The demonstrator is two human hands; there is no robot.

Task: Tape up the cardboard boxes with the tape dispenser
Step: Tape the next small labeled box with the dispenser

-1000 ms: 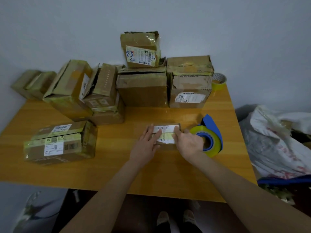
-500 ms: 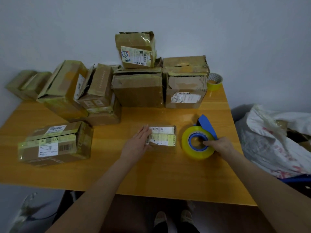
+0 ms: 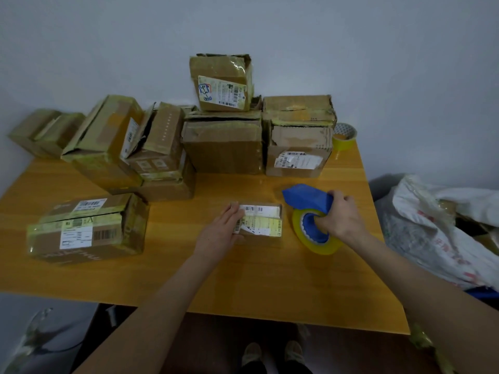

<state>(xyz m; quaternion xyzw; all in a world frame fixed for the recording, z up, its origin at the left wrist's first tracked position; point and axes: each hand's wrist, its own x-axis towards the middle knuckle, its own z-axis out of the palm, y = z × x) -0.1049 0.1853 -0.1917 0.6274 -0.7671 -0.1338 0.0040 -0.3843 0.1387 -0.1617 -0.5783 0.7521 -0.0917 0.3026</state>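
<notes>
Centrally, small box (image 3: 263,225), dispenser (image 3: 307,201) (near right edge)

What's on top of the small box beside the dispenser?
On the small box, the left hand rests on its left end; labels cover the rest. Whatever is under the hand is hidden.
</notes>
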